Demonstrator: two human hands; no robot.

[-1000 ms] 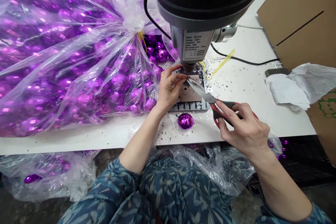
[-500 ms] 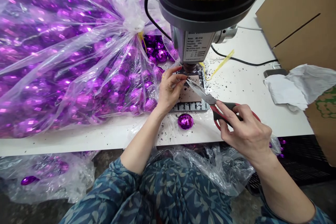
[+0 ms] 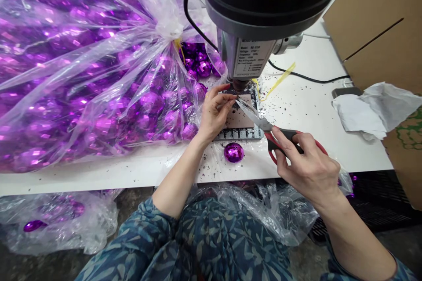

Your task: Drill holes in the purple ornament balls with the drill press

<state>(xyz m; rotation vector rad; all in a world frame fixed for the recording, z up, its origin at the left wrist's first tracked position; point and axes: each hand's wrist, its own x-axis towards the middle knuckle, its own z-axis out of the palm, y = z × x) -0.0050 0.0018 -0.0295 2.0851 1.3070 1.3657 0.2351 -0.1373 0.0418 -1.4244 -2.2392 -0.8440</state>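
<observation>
My right hand (image 3: 308, 164) grips scissors (image 3: 263, 124) with dark and red handles, their blades pointing up and left. At the blade tips, the thumb and forefinger of my left hand (image 3: 216, 107) are pinched together; whatever small dark bit they hold is too small to name. Both meet over a pale board (image 3: 242, 118) on the base plate of a bench drill (image 3: 252, 57), just below its chuck. One shiny purple faceted ball (image 3: 234, 153) lies on the table in front of the plate.
A big clear bag (image 3: 108, 96) full of purple balls covers the table's left side. Dark shavings litter the white table (image 3: 296, 105). Crumpled white paper (image 3: 359, 114), a yellow strip (image 3: 280, 80) and a black cable (image 3: 306, 78) lie right, beside a cardboard box (image 3: 376, 22).
My hands and the scissors have hardly moved. The whole view has shifted very slightly, with the drill appearing a little farther right.
</observation>
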